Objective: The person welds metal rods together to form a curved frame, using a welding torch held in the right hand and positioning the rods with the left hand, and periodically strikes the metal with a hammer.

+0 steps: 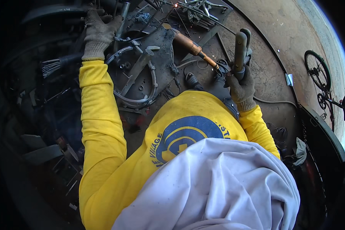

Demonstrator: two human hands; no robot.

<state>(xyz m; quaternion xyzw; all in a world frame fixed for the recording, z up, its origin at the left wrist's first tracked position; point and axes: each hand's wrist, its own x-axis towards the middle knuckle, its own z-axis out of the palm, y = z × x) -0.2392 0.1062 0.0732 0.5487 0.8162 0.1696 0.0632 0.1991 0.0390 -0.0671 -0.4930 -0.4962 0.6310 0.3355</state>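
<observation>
My right hand [241,88], in a grey-brown knitted glove, is closed round a welding electrode holder [240,53] with brownish grips. From its jaws a long thin welding rod [209,17] runs up and left. An orange glow shows at the rod's far end, among metal bars. My left hand [99,32], gloved alike, is at the upper left over dark metal, beside an upright metal tube [121,25]. Its fingers curl round something at the picture's upper edge that I cannot make out. Below it lies a curved metal frame [153,82] on a dark metal worktop [163,65].
A copper-coloured stepped cylinder [189,44] lies at the worktop's right edge. Metal rods and scraps [203,21] lie beyond it. A cable [274,101] crosses the floor at right. Frayed wire strands [51,67] jut out at left. A bicycle [319,73] is at the far right.
</observation>
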